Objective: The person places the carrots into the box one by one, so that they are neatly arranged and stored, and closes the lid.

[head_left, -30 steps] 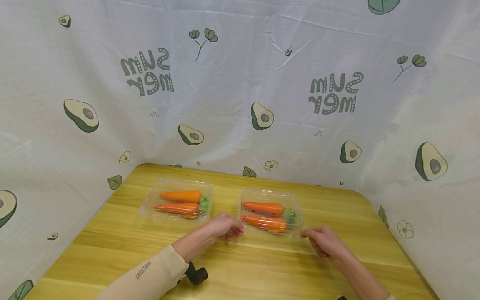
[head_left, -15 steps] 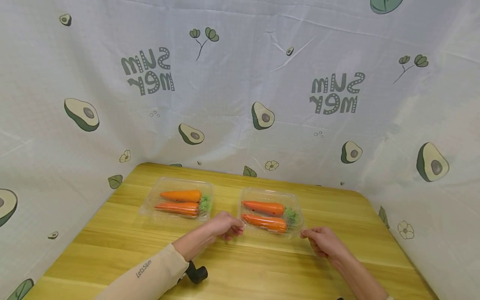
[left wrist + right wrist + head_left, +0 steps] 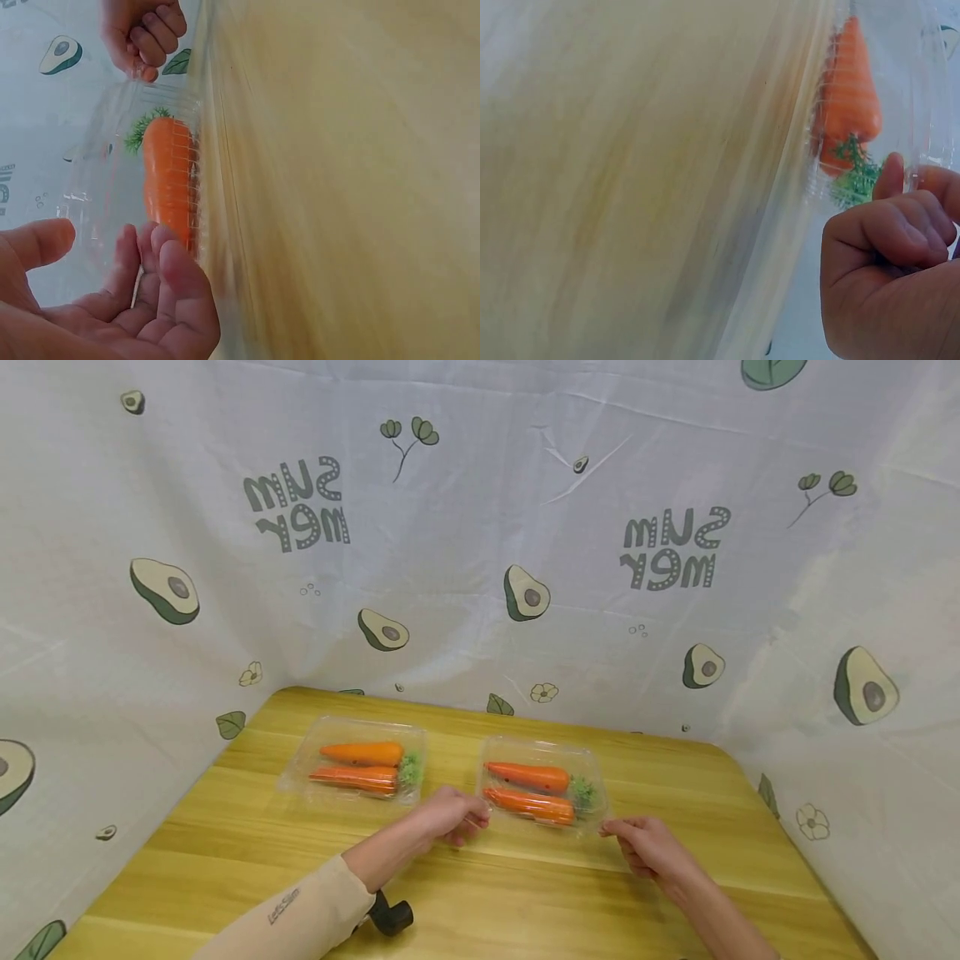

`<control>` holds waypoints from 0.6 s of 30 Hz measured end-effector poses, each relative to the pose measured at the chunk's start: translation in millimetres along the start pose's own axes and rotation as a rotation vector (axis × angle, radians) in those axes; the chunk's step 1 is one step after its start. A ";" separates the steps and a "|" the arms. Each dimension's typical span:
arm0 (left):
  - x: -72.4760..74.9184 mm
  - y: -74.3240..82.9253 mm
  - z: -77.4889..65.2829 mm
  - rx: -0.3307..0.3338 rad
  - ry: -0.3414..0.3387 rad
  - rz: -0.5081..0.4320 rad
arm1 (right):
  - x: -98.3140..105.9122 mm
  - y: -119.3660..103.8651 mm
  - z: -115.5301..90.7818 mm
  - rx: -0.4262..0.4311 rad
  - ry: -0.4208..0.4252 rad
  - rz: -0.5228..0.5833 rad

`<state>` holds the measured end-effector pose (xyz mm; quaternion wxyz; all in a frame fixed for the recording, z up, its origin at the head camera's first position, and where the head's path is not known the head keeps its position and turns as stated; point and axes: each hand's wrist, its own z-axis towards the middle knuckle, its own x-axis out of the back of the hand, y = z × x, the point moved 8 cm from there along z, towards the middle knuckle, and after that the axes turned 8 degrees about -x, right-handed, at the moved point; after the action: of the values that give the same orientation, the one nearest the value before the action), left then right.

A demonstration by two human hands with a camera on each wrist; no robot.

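Observation:
A clear plastic clamshell box (image 3: 540, 748) on the table holds two carrots, one behind (image 3: 528, 775) and one in front (image 3: 529, 806), with green leafy tops at the right end. My left hand (image 3: 453, 817) is at the box's front left corner. In the left wrist view its thumb (image 3: 54, 240) stands apart from the loosely bent fingers, which overlap the box's end. At the front right corner my right hand (image 3: 643, 843) pinches the box's edge between thumb and index finger, its other fingers curled in.
A second clear clamshell box (image 3: 367, 730), also with two carrots (image 3: 362, 753), lies to the left on the wooden table (image 3: 540, 910). A white curtain (image 3: 450, 527) with avocado prints surrounds the table's back and sides. A black device (image 3: 392, 917) sits at my left wrist.
The left forearm has shifted very slightly. Both boxes and the right hand stay where they were.

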<state>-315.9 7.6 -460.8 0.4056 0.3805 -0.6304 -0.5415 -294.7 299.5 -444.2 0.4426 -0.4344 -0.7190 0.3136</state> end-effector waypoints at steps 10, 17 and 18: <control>0.0 16.1 -35.0 -0.040 -0.119 0.135 | 16.4 3.9 -6.7 -0.043 0.121 -0.137; 36.6 56.2 -58.9 -0.332 -0.102 0.517 | 38.6 -18.8 -11.7 0.179 0.256 -0.440; 44.5 62.6 -62.3 -0.375 -0.078 0.547 | 41.3 -22.9 -12.2 0.218 0.278 -0.482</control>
<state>-277.9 -48.9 -389.0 0.5745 0.0948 -0.6135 -0.5334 -301.1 327.9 -405.1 0.6425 -0.2399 -0.6960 0.2125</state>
